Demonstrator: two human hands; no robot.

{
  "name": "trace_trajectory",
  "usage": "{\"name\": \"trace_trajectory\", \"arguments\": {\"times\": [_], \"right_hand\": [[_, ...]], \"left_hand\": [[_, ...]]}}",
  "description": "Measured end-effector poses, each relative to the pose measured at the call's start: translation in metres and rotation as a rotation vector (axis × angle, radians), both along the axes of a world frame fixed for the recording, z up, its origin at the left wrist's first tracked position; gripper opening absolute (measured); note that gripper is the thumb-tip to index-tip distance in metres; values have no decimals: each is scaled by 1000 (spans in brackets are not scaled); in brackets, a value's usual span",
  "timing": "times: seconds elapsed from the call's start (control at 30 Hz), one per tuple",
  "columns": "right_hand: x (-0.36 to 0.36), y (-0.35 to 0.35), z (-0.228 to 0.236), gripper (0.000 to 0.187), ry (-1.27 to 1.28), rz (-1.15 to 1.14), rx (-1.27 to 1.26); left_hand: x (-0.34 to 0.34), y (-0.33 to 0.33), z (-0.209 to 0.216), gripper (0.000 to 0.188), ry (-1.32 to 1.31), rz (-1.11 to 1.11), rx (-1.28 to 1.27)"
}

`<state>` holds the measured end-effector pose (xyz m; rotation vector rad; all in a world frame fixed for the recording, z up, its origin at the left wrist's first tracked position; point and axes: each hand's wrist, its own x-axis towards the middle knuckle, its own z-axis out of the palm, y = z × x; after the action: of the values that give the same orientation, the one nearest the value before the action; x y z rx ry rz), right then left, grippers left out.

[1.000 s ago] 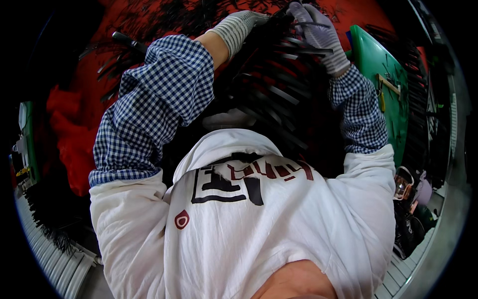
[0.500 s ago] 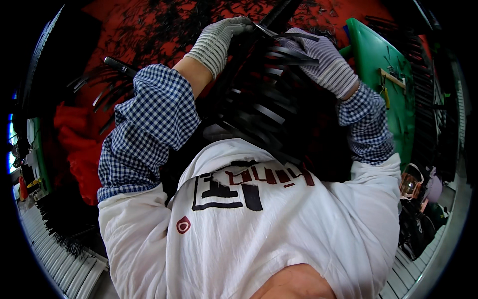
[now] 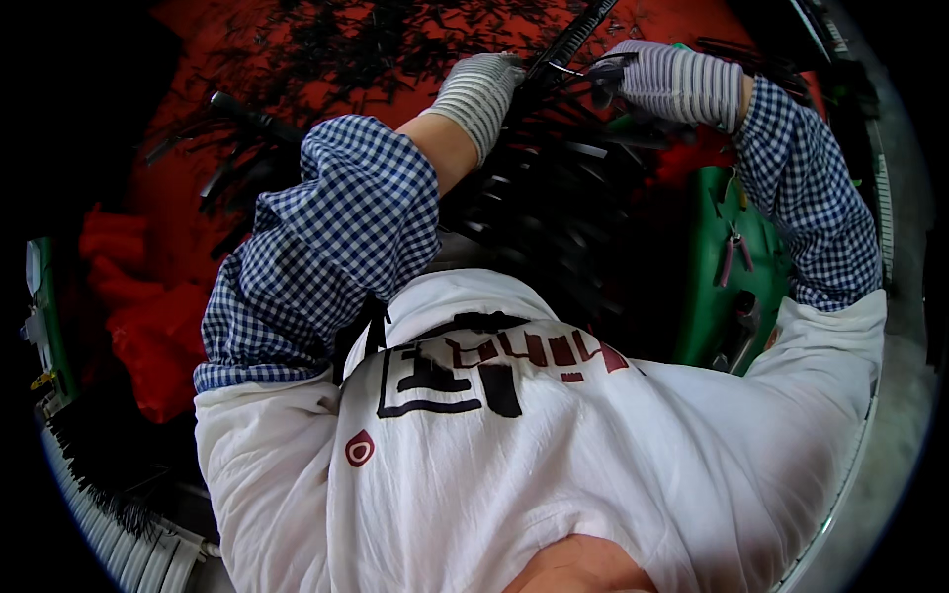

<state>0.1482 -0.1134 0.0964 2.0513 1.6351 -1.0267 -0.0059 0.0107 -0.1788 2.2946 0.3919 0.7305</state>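
left gloved hand (image 3: 484,87) at 12 o'clock, grip closed on a long black toothed strip (image 3: 571,42), right gloved hand (image 3: 664,81) at 1 o'clock, grip pinched on the black bundle (image 3: 554,198) beneath, red bench (image 3: 198,119), green tray (image 3: 722,296) at 3 o'clock holding pliers (image 3: 733,252)

Red desk (image 3: 247,59) up top, strewn with black scraps (image 3: 395,40). A loose black strip (image 3: 247,114) lies at the left, near crumpled red bags (image 3: 148,336). On the right sits a green tray (image 3: 712,296) with pink-handled pliers (image 3: 733,252) in it. Down at the lower left, a row of white slats (image 3: 119,539) curves along the rim, dark bristly pieces (image 3: 89,465) just above them.
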Motion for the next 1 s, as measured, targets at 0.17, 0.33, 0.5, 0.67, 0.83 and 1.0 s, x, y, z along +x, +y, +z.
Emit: {"name": "trace_trajectory", "arguments": {"times": [0.17,0.33,0.5,0.67,0.83,1.0], "right_hand": [[-1,6,11,29,-88,-167,-152],[-3,27,-8,27,-399,283,-139],[14,7,-59,24,-579,535,246],[29,-25,-79,24,-318,142,459],[70,25,-77,27,370,-161,886],[6,29,8,32,652,-400,900]], "left_hand": [[41,-25,68,30,360,159,-853],[45,-24,91,32,812,154,-219],[56,-8,77,32,960,80,8],[67,3,72,43,915,104,260],[21,-35,109,35,235,386,-1122],[10,-30,106,32,75,457,-1432]]}}
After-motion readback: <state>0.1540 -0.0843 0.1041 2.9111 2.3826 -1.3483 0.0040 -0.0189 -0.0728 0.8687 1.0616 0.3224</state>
